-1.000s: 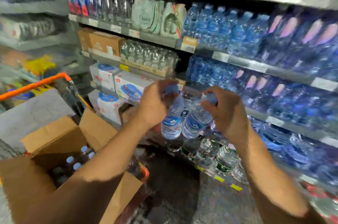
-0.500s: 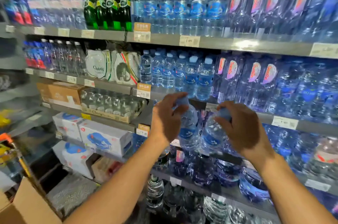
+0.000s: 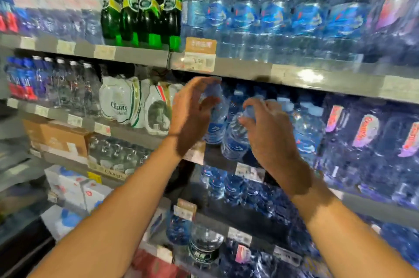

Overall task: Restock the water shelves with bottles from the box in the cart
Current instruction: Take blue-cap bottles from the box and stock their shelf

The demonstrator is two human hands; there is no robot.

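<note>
Two bare forearms reach up toward the second shelf (image 3: 283,78), the grey edge running across the middle of the view. The left hand (image 3: 189,116) has its fingers curled round the top of one small water bottle (image 3: 215,119), holding it upright just below that shelf edge. The right hand (image 3: 269,132) grips a second small bottle (image 3: 235,139) by its cap and neck, tilted slightly, immediately right of the first; the two bottles are side by side and nearly touching. Both sit at the front of the row of blue-capped bottles (image 3: 306,123) standing under the second shelf. Left of them, below the same edge, are white shrink-wrapped packs (image 3: 122,101). Above the second shelf stand four front-row green glass bottles (image 3: 147,10), with six front-row large clear water bottles (image 3: 272,14) to their right. Further counts are lost to blur.
</note>
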